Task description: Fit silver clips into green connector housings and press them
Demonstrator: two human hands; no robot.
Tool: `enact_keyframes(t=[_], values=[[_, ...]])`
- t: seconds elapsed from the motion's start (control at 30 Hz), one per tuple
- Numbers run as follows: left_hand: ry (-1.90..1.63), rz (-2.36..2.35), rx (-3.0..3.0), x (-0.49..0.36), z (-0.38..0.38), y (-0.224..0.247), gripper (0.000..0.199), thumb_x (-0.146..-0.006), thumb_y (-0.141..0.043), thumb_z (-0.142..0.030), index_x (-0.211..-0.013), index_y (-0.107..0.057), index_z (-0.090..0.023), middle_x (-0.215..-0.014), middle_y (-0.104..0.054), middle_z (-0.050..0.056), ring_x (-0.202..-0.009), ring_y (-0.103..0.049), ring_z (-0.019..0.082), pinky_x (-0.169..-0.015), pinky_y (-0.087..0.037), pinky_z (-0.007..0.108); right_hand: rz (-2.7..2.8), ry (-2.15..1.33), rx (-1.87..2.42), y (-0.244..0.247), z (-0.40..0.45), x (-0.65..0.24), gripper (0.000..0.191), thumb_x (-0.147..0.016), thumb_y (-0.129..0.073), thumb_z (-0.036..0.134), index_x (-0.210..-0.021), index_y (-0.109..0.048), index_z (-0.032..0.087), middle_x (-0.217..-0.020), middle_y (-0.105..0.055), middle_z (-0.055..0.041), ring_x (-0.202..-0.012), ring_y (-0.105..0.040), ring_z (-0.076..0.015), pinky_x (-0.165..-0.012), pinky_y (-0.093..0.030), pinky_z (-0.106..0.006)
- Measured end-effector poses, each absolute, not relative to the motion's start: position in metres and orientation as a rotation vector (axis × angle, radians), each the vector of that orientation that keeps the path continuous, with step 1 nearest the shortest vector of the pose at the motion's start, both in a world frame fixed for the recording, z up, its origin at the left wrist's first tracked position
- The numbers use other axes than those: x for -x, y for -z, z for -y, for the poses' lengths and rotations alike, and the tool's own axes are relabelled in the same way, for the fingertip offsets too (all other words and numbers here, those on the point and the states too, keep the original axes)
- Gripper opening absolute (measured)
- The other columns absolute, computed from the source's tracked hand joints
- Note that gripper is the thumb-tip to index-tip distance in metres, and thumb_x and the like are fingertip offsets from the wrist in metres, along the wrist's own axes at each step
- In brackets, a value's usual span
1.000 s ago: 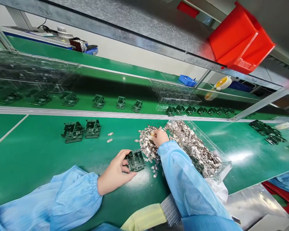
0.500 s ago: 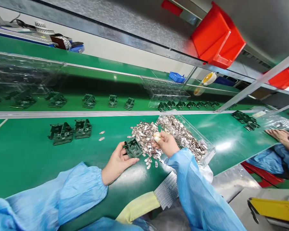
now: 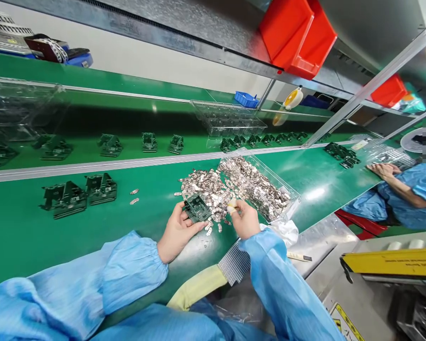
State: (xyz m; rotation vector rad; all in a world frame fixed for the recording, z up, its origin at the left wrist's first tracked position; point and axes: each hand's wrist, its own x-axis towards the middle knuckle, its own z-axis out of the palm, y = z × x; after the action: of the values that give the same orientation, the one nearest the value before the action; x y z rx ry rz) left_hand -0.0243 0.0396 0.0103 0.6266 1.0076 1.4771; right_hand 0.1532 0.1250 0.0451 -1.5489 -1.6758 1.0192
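My left hand [image 3: 177, 234] grips a green circuit board [image 3: 197, 208] by its left side and near edge, tilted over the front of a heap of small silvery metal pieces [image 3: 201, 183]. Just right of the board, my right hand [image 3: 246, 220] is closed in a pinch at the heap's right front edge. Pale covers [image 3: 231, 205] sit on its fingertips, and whatever lies between them is too small to make out. Behind that hand, a clear plastic tray [image 3: 294, 204] holds many more such pieces. Two assembled boards [image 3: 101, 188] stand at the left, near two loose metal pieces [image 3: 134, 192].
A metal rail [image 3: 135, 162] runs along the bench behind the heap, with a row of boards [image 3: 149, 142] beyond it. An orange-red bin [image 3: 294, 40] hangs off the overhead shelf. At the far right, a co-worker's hands [image 3: 385, 170] rest on the bench.
The view has swung to the right, showing more of the co-worker. My left hand has brought the board over the heap's front edge. My right hand has drawn slightly toward me, still pinched.
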Motion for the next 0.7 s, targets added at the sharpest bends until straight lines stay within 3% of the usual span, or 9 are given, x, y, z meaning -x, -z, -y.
enact_keyframes(t=[0.1,0.27,0.37,0.47,0.7], values=[[-1.459,-0.990,-0.610,0.026,-0.039,-0.012,0.067,-0.058,-0.089,-0.027,-0.107,-0.044,-0.025,-0.104,-0.070,0.003,-0.087,-0.073,0.019,-0.091,-0.057,0.038,1.615,-1.205,1.467,-0.047,-0.111,-0.152,0.025,-0.071,-0.059,0.043,-0.079,-0.057,0.019,-0.071,-0.065,-0.0057,-0.064,-0.064,-0.0209,-0.055,-0.052,-0.030],[-1.419,-0.886,-0.651,0.024,-0.033,-0.009,0.067,-0.063,-0.088,-0.023,-0.112,-0.043,-0.025,-0.108,-0.068,0.003,-0.090,-0.072,0.017,-0.085,-0.059,0.032,1.441,-1.395,1.339,-0.047,-0.065,-0.146,0.036,-0.073,-0.062,0.053,-0.079,-0.062,0.017,-0.070,-0.066,-0.0059,-0.055,-0.059,-0.0158,-0.051,-0.050,-0.028],[-1.429,-0.769,-0.731,0.020,-0.025,-0.003,0.062,-0.070,-0.084,-0.019,-0.116,-0.043,-0.026,-0.107,-0.066,0.002,-0.090,-0.071,0.015,-0.083,-0.059,0.029,1.341,-1.247,1.280,-0.042,-0.039,-0.140,0.025,-0.075,-0.068,0.042,-0.081,-0.068,0.018,-0.093,-0.068,-0.0105,-0.081,-0.064,-0.0211,-0.063,-0.052,-0.029],[-1.449,-0.647,-0.835,0.016,-0.018,0.001,0.054,-0.076,-0.078,-0.014,-0.118,-0.047,-0.027,-0.105,-0.066,0.000,-0.092,-0.070,0.011,-0.085,-0.058,0.023,1.354,-1.094,1.244,-0.036,-0.022,-0.134,0.016,-0.078,-0.066,0.034,-0.082,-0.070,0.019,-0.120,-0.061,-0.0129,-0.111,-0.057,-0.0281,-0.080,-0.051,-0.035],[-1.425,-0.556,-0.980,0.013,-0.010,-0.004,0.043,-0.086,-0.069,-0.014,-0.123,-0.054,-0.030,-0.105,-0.064,0.001,-0.094,-0.066,0.008,-0.084,-0.054,0.016,1.454,-0.879,1.248,-0.029,-0.010,-0.129,0.012,-0.078,-0.058,0.019,-0.087,-0.065,0.021,-0.130,-0.054,-0.0115,-0.125,-0.049,-0.0280,-0.100,-0.039,-0.043]])
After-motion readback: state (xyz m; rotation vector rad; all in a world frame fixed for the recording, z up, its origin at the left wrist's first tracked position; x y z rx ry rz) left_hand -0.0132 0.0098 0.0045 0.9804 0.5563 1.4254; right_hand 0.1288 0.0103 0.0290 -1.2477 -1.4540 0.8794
